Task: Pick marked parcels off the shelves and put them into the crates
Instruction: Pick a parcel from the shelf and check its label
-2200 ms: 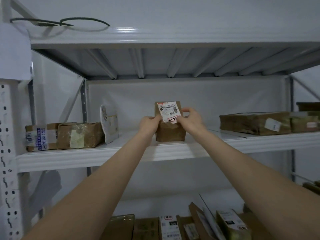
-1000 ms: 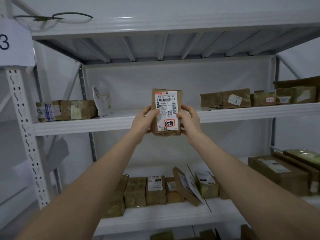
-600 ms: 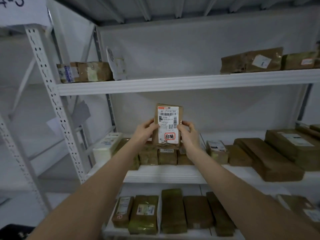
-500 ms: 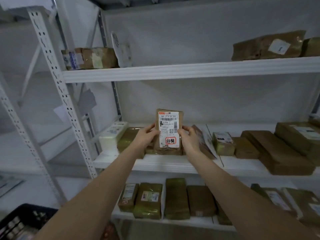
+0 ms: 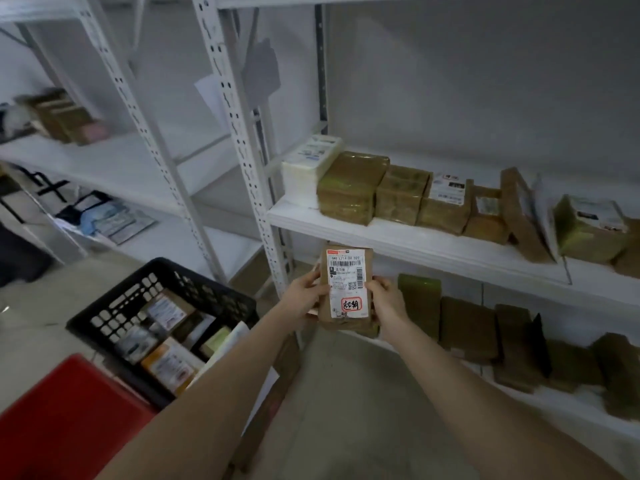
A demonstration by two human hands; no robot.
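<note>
brown parcel (image 5: 347,286) with red-marked label held upright, gripped between left hand (image 5: 306,293) and right hand (image 5: 387,301); black crate (image 5: 162,327) seen lower left of the left hand.

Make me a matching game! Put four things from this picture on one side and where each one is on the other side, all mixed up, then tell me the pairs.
Things:
1. brown parcel with the red-circled mark
2. black crate
3. white parcel
4. red crate

Places:
A. left end of the shelf with the row of brown parcels
B. bottom left corner, nearest the person
C. held between both hands
D. on the floor, with parcels inside it

Pairs: 1-C, 2-D, 3-A, 4-B
</note>
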